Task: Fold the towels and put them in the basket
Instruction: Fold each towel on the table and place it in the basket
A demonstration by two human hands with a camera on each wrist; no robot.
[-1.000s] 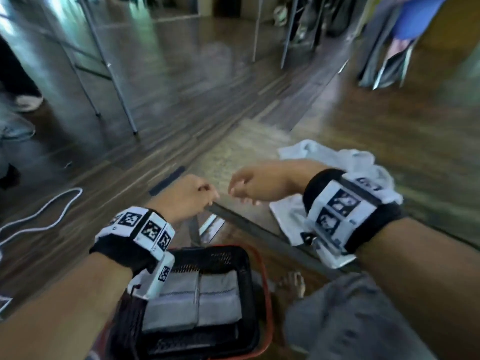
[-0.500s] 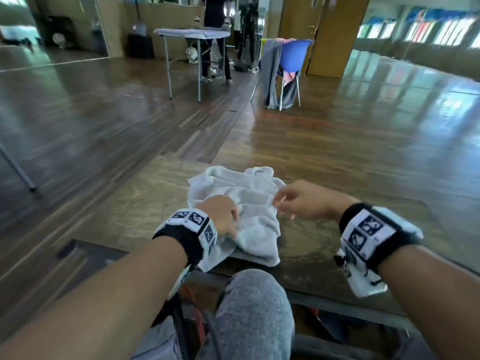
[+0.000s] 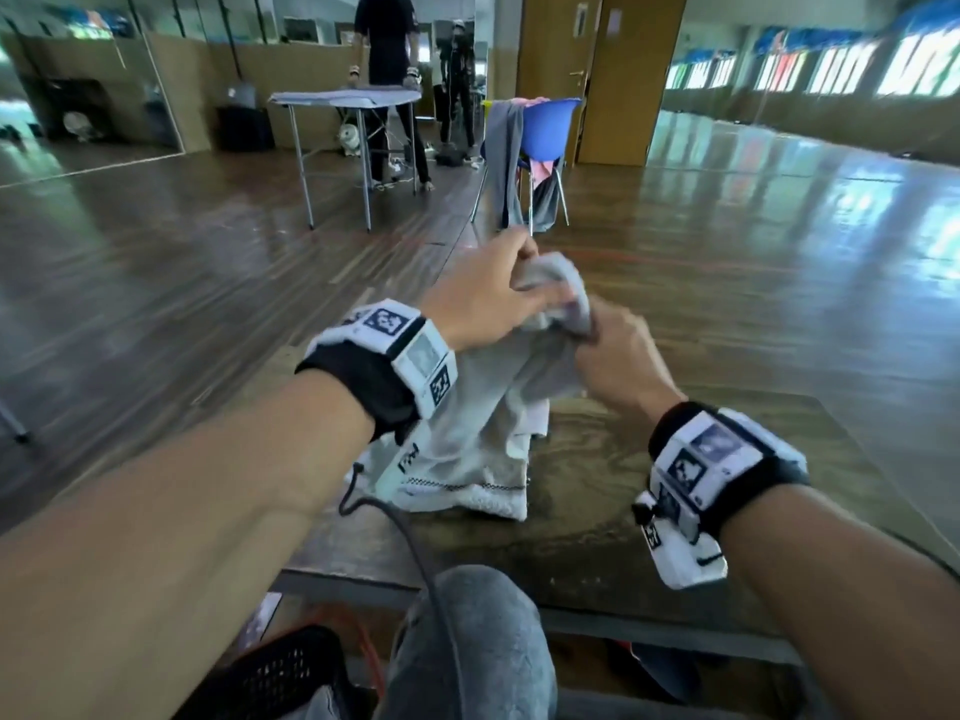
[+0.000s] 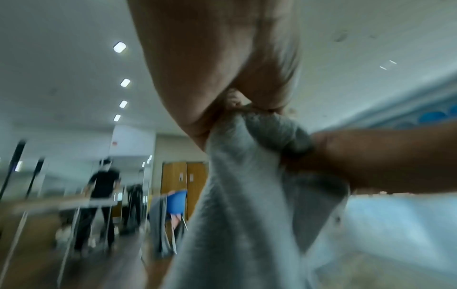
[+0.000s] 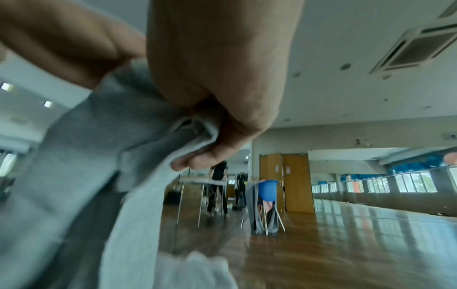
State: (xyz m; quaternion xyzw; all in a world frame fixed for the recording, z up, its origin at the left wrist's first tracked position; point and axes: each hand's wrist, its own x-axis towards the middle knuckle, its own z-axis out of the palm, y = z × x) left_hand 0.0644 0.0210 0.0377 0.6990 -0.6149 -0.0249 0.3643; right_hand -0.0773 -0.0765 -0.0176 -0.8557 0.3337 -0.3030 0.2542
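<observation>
Both hands grip 1 pale grey towel (image 3: 483,407) at its top, raised above the wooden table (image 3: 675,485). The left hand (image 3: 483,298) curls its fingers over a bunched upper fold, and the left wrist view shows the cloth pinched between thumb and fingers. The right hand (image 3: 613,356) sits just right of the left hand, almost touching it, with its fingers closed round the same bunched edge; the right wrist view shows a fold of towel tucked under its curled fingers (image 5: 197,162). From the hands the towel hangs down crumpled, and its lower hem with a dark stitched line rests on the table, on the side nearer the person. A black mesh basket (image 3: 291,672) with an orange rim shows below the table's near edge, left of the person's grey-clad knee (image 3: 467,641). Beyond the table, on the wooden floor, stands a blue chair (image 3: 545,127) draped with grey cloth, and left of it a folding table (image 3: 343,98) with a person (image 3: 387,49) in black behind it.
</observation>
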